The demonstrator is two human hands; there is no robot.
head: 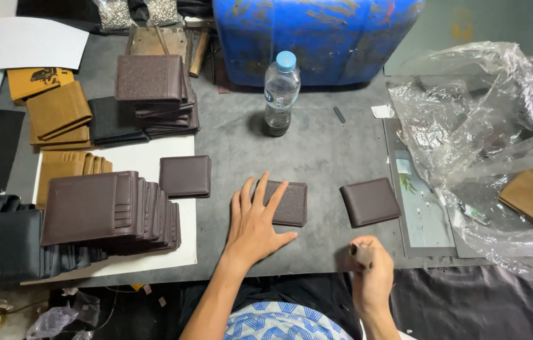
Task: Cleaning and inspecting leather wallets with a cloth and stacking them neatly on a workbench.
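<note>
Even, soft overhead light, faint shadows, sharp focus, glare on the plastic sheet [487,119].

Wallet [286,203] under left hand [254,223], second wallet [370,201] to its right, bottle [280,94] behind.

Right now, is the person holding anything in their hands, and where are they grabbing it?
The right hand grips a small dark tool in its fist; only its top end shows. The left hand holds nothing: it lies flat on a brown wallet.
</note>
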